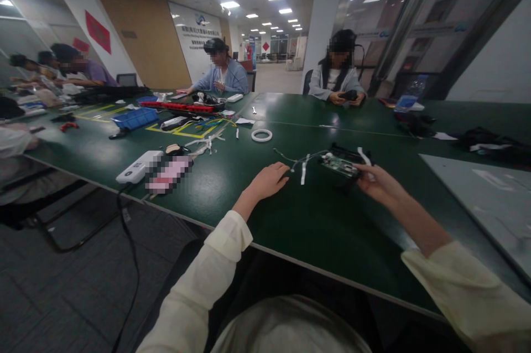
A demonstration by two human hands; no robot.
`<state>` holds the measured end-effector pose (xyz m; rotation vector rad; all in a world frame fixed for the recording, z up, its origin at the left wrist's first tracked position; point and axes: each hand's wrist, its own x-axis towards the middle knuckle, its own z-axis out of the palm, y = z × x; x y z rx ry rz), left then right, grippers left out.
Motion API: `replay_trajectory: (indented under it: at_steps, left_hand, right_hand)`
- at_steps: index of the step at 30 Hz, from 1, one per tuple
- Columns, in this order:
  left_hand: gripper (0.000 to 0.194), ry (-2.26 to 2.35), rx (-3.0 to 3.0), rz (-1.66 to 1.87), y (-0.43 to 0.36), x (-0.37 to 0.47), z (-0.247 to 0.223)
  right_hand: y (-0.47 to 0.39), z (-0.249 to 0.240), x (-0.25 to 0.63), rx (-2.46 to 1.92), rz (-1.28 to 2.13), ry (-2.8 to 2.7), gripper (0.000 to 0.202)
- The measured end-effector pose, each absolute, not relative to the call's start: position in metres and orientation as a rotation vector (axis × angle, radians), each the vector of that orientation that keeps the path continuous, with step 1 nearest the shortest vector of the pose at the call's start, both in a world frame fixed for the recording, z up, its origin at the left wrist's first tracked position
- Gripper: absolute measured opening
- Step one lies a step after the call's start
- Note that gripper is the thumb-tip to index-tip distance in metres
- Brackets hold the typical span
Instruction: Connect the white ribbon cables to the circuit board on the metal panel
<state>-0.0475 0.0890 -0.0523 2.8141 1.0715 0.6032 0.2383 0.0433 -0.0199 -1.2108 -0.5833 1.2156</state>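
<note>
On the smooth dark-green table (298, 214), the hands are apart: the left hand (269, 180) palm-down, fingers loosely extended; the right hand (378, 182) pinching one end of a black elongated frame (347, 155). Between them sits its green rectangular circuit board (338, 165), thin grey wires (313, 155) trailing leftward near a narrow white strip (303, 171).

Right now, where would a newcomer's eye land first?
Probably on the green circuit board with its black frame, at the right hand on the dark green table. Next, the white ring lying beyond the left hand, then the bright blue bin further left.
</note>
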Motion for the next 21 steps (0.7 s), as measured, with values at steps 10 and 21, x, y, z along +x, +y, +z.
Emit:
replay_trajectory:
  at_steps: [10,21]
  left_hand:
    - [0.030,1.252,2.791,0.844,0.093,-0.046,-0.055]
    - [0.033,1.091,2.824,0.651,0.094,-0.046,-0.065]
  right_hand:
    - [0.051,-0.046,0.186,-1.217,1.548,-0.788,0.019]
    - [0.054,-0.042,0.188,-1.589,1.207,-1.030,0.066]
